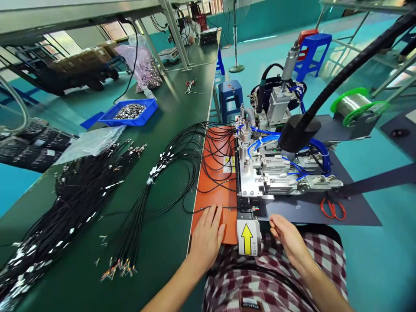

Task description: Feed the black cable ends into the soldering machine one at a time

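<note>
My left hand (208, 232) lies with its fingers stretched out over an orange plate (229, 232), at a single black cable (191, 212). That cable runs right into the front edge of a metal machine (250, 184), where its stripped end with small coloured wires (255, 209) sticks out. My right hand (287, 234) is to the right of this end, fingers pinched together; whether they hold anything is hidden. Below the cable end, between my hands, is a block with a yellow arrow (247, 238). More black cables (221, 162) fan across the plate into the machine.
On the green table (169, 242) lie a tied cable bundle (151, 180), a large cable heap (78, 208) and a blue tray (151, 108) of small metal parts. Red-handled scissors (333, 210) are at right. A wire spool (354, 106) and a thick black hose (341, 71) stand beyond.
</note>
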A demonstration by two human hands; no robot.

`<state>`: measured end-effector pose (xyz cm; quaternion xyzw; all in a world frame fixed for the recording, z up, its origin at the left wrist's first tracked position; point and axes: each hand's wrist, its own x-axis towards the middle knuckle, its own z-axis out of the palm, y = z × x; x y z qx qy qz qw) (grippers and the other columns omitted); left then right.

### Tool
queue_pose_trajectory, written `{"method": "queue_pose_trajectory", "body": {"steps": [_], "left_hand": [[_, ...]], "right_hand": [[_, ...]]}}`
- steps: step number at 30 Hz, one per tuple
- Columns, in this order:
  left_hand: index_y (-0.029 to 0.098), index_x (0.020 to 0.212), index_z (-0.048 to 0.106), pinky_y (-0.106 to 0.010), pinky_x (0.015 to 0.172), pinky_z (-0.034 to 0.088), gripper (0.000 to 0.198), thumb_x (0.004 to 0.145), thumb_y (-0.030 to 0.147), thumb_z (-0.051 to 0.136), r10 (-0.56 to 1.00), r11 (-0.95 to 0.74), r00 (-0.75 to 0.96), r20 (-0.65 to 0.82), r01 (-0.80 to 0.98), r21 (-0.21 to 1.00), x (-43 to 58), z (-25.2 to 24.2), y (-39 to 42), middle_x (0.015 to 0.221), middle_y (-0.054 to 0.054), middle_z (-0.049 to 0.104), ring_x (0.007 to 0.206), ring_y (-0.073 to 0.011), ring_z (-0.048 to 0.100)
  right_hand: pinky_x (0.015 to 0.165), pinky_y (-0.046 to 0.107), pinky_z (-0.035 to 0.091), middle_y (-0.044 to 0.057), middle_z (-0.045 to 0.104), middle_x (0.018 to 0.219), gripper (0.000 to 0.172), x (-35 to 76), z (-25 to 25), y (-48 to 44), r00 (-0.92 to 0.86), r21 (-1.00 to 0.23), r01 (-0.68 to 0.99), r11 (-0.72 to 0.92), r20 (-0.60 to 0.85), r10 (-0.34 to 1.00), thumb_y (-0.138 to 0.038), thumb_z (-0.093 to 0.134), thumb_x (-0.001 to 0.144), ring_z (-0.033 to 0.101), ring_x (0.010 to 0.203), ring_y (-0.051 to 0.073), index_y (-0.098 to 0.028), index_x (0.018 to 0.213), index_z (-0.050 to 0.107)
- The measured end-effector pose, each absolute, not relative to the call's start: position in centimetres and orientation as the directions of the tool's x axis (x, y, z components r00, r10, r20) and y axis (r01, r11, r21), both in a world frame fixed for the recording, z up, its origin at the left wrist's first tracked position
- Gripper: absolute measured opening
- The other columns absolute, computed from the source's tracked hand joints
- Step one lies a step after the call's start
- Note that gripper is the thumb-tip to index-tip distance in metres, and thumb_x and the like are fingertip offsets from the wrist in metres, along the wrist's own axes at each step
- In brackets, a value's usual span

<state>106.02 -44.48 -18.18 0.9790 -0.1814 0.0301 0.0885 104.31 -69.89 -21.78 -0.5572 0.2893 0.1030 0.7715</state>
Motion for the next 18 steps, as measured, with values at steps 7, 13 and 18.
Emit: {"method": "queue_pose_trajectory", "body": {"steps": [7,13,18], "left_hand": [[0.015,0.142,0.039,-0.043,0.107,0.041,0.048,0.097,0.032,0.036,-0.364,-0.886,0.927,0.094,-0.375,0.273,110.5,-17.8,-45.2,0.15,-0.012,0.038,0.137,-0.0262,0.037],[0.015,0.128,0.051,-0.042,0.108,0.041,0.037,0.095,0.026,0.038,-0.436,-0.808,0.88,0.189,-0.475,0.347,113.8,-16.2,-46.2,0.145,-0.014,0.044,0.133,-0.0235,0.042],[0.021,0.116,0.058,-0.032,0.096,0.049,0.029,0.095,0.021,0.038,-0.457,-0.794,0.846,0.276,-0.527,0.303,111.7,-15.1,-41.9,0.124,-0.01,0.059,0.115,-0.0186,0.057]], "right_hand": [[0.051,0.024,0.033,-0.003,0.048,0.066,0.034,103.7,-21.7,-70.1,0.824,-0.807,-0.467,0.362,-0.546,-0.152,-0.049,0.072,0.072,0.039,0.053,0.01,-0.018,0.069,0.06],[0.05,0.025,0.036,-0.002,0.047,0.064,0.033,103.5,-21.1,-70.0,0.833,-0.818,-0.469,0.333,-0.535,-0.141,-0.051,0.071,0.073,0.039,0.054,0.012,-0.02,0.07,0.061],[0.051,0.026,0.041,-0.001,0.046,0.068,0.037,102.9,-20.2,-71.0,0.828,-0.833,-0.471,0.29,-0.531,-0.18,-0.056,0.074,0.065,0.04,0.056,0.013,-0.022,0.068,0.061]]}}
